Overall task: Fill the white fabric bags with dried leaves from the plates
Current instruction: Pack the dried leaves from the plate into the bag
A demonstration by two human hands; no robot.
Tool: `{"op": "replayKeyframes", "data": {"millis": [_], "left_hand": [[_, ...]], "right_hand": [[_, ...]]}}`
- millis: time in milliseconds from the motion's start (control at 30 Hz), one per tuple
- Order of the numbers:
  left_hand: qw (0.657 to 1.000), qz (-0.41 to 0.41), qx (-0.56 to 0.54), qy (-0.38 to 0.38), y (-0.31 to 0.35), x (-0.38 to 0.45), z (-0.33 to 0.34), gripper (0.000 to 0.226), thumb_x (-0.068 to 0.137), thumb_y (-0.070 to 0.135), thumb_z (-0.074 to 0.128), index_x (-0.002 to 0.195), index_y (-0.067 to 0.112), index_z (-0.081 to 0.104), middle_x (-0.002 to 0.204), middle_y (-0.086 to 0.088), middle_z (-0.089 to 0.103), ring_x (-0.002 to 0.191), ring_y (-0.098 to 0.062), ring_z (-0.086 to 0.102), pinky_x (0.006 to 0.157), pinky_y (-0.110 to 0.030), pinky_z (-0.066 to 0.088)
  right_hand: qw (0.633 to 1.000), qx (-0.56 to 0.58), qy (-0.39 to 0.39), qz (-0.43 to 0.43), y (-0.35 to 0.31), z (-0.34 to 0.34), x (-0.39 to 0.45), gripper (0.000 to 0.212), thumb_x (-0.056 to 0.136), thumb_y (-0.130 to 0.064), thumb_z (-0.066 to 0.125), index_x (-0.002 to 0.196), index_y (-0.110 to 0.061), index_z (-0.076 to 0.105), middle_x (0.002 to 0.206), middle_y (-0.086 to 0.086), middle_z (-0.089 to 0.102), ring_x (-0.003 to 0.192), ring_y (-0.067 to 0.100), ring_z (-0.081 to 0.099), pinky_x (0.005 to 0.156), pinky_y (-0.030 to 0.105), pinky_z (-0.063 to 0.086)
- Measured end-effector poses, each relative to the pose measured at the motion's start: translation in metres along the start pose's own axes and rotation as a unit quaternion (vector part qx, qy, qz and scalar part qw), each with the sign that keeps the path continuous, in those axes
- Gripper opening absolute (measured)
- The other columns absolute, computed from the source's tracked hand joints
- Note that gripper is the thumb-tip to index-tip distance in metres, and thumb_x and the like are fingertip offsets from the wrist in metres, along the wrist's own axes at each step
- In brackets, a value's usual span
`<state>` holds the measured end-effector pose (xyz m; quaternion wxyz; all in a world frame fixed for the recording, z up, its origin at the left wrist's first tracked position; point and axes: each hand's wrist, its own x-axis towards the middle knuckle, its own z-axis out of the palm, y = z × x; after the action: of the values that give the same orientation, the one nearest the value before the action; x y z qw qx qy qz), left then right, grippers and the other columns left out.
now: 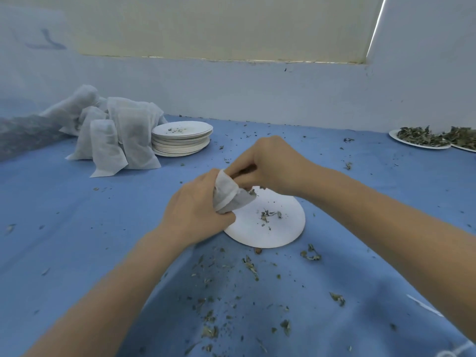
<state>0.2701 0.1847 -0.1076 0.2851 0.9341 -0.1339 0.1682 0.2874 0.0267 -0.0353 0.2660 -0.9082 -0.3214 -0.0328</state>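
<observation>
Head view: my left hand (195,204) grips a white fabric bag (229,195) over a near-empty paper plate (268,222) mid-tabletop; right hand (270,166) fingers pinch dried leaves at its mouth.

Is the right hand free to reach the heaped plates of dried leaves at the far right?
Probably not yet: the right hand is pinching leaves into the white fabric bag gripped by the left hand. The blue cloth towards those heaped plates holds only scattered bits.
</observation>
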Motion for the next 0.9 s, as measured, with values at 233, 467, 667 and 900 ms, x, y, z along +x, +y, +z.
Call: {"op": "replayKeyframes", "data": {"millis": [233,467,667,900], "left_hand": [[0.987,-0.062,-0.141,0.033,-0.002,-0.001,-0.005,0.033,0.061,0.022,0.071,0.083,0.031,0.048,0.071,0.014,0.057,0.069,0.007,0.051,0.052,-0.007,0.038],[0.986,-0.059,-0.152,0.023,0.004,0.005,-0.016,0.032,0.061,0.020,0.072,0.084,0.030,0.053,0.072,0.011,0.060,0.068,0.004,0.052,0.054,-0.010,0.039],[0.980,-0.067,-0.184,0.024,0.011,0.013,-0.011,0.022,0.063,0.023,0.071,0.073,0.031,0.054,0.062,0.019,0.058,0.059,0.012,0.051,0.051,-0.007,0.038],[0.989,-0.036,-0.141,0.017,0.011,0.013,-0.009,0.037,0.055,0.037,0.067,0.087,0.034,0.049,0.069,0.010,0.058,0.067,-0.001,0.052,0.050,-0.022,0.037]], "right_hand": [[0.972,0.001,-0.234,0.004,-0.020,-0.030,0.017,0.031,0.089,-0.007,0.054,0.115,-0.019,0.067,0.099,0.002,0.070,0.091,0.019,0.061,0.086,0.031,0.049],[0.996,-0.072,-0.061,0.003,-0.026,-0.021,0.025,0.032,0.079,0.000,0.058,0.097,-0.021,0.075,0.076,-0.012,0.071,0.070,-0.004,0.059,0.049,0.008,0.040],[0.991,-0.107,-0.073,0.022,-0.019,-0.014,0.019,0.030,0.083,-0.007,0.055,0.102,-0.021,0.073,0.093,0.005,0.072,0.083,0.018,0.061,0.061,0.017,0.041],[0.965,-0.076,-0.250,0.017,-0.025,-0.033,0.016,0.023,0.092,-0.029,0.055,0.112,-0.020,0.065,0.112,0.009,0.066,0.107,0.027,0.057,0.097,0.044,0.045]]}}
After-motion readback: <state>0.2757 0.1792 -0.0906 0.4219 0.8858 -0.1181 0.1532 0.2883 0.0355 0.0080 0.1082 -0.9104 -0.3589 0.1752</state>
